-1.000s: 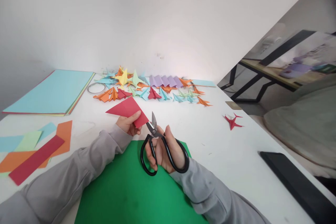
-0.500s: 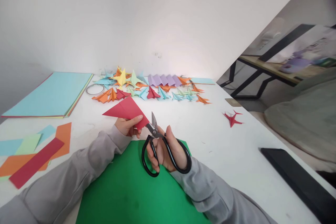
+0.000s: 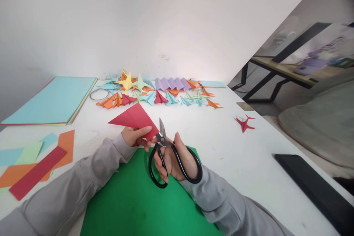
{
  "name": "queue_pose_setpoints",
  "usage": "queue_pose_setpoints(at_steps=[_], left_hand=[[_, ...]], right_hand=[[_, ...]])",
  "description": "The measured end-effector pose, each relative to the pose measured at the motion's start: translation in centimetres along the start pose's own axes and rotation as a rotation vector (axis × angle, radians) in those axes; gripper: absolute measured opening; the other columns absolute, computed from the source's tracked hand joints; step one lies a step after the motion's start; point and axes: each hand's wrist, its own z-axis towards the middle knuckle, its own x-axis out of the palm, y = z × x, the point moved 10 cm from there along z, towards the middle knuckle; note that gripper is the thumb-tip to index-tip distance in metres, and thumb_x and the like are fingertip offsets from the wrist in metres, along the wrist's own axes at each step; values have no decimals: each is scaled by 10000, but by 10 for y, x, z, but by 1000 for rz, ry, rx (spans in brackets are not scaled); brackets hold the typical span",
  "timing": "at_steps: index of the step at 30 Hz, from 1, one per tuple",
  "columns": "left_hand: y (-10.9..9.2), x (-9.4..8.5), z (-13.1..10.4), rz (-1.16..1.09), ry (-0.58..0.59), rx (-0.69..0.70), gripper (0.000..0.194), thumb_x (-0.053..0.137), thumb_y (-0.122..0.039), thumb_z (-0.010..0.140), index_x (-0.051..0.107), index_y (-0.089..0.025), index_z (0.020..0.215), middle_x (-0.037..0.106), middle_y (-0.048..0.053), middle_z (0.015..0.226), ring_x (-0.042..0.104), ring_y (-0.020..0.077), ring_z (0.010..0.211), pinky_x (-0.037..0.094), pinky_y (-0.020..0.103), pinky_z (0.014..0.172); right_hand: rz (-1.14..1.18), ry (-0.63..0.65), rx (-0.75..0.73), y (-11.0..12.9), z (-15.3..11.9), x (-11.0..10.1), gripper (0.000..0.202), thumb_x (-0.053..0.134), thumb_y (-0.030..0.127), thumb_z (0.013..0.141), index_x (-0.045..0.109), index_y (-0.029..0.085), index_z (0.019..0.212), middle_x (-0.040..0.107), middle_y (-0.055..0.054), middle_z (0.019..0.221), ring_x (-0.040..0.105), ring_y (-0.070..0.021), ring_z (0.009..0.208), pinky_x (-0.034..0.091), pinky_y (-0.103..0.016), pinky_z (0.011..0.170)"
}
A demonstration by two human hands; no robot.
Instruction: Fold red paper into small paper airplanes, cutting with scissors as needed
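My left hand [image 3: 136,136] pinches a folded red paper [image 3: 132,116], thumb on top and fingers beneath. The paper has a long point toward the left and a straight edge slanting down to the right. My right hand [image 3: 177,158] is in the black handles of a pair of scissors [image 3: 163,141], whose blades are parted. One blade stands upright beside the paper's right edge, and the other is partly hidden at the paper's lower right corner. Below both hands lies a green sheet [image 3: 138,199] on the white table.
Folded paper planes [image 3: 127,83] in several colours line the wall, with pleated purple paper [image 3: 173,84] among them. Large coloured sheets [image 3: 52,97] are stacked at left, above loose paper strips [image 3: 38,171]. A red paper plane [image 3: 245,123] and a black bar [image 3: 312,188] lie at right.
The red paper has shifted slightly right and down in my left hand, so its lower right corner sits deeper at the scissors. The blades remain parted.
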Motion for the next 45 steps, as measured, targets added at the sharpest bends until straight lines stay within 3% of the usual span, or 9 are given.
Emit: queue_pose_setpoints(at_steps=[8, 12, 16, 21, 32, 40, 45], left_hand=[[-2, 1, -1, -9, 38, -5, 277, 694, -355, 647, 637, -96, 565, 604, 60, 464, 570, 149, 415, 473, 240, 406], [-1, -3, -4, -139, -68, 10, 153, 694, -230, 659, 674, -113, 755, 703, 112, 774, 666, 235, 724, 547, 310, 615], [1, -1, -5, -218, -93, 12, 170, 694, -193, 654, 676, -122, 808, 694, 122, 926, 628, 263, 935, 531, 327, 757], [-3, 4, -8, -239, -48, -2, 147, 663, -165, 682, 687, -76, 796, 708, 120, 843, 647, 244, 880, 514, 320, 817], [-3, -5, -9, -286, -87, 25, 138, 645, -117, 686, 667, -97, 821, 711, 92, 854, 648, 250, 882, 513, 383, 825], [-6, -1, -8, -239, 24, 45, 167, 633, -178, 721, 678, -72, 842, 701, 115, 916, 635, 260, 920, 475, 401, 894], [-7, -1, -4, -219, 92, 68, 173, 633, -182, 719, 681, -79, 849, 702, 116, 906, 637, 272, 910, 502, 395, 840]], right_hand=[[-32, 11, -27, 4, 1, 2, 633, 239, 703, 774, 342, 253, 1207, 539, 36, 564, 479, -104, 371, 351, -183, 310], [-38, 7, -6, 4, 0, 1, 678, 190, 722, 763, 235, 306, 1296, 543, 39, 575, 495, -114, 398, 397, -212, 343], [-26, 7, 3, 3, 0, -2, 714, 216, 732, 750, 219, 298, 1317, 548, 31, 600, 511, -128, 422, 430, -250, 370], [5, 38, 16, 2, 0, 2, 730, 265, 730, 742, 204, 297, 1327, 561, 17, 649, 527, -132, 448, 417, -242, 378], [35, 80, 49, 0, -3, 9, 738, 240, 734, 742, 176, 287, 1326, 582, 1, 654, 531, -139, 462, 418, -255, 411], [22, 131, 61, 1, -5, 13, 765, 179, 743, 740, 96, 284, 1346, 596, -16, 673, 530, -143, 482, 396, -249, 425], [16, 206, 77, 2, -5, 18, 796, 112, 762, 722, 42, 292, 1360, 581, -18, 689, 537, -156, 485, 396, -272, 425]])
